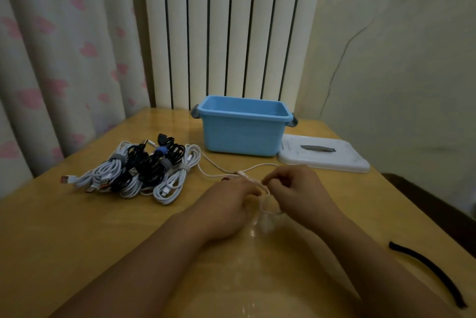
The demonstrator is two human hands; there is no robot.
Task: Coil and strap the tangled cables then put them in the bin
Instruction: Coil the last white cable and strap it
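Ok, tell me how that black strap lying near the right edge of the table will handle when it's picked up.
The black strap lies in a loose curve on the table, so it is probably floppy and will droop from whichever end is pinched. It looks thin and narrow, so likely very light. Being flat, it should not roll.

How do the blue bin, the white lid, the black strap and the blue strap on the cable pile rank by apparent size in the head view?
1. Blue bin
2. White lid, lying flat beside the bin
3. Black strap; it is long and thin and nearest the camera, so its place against the lid is unsure
4. Blue strap
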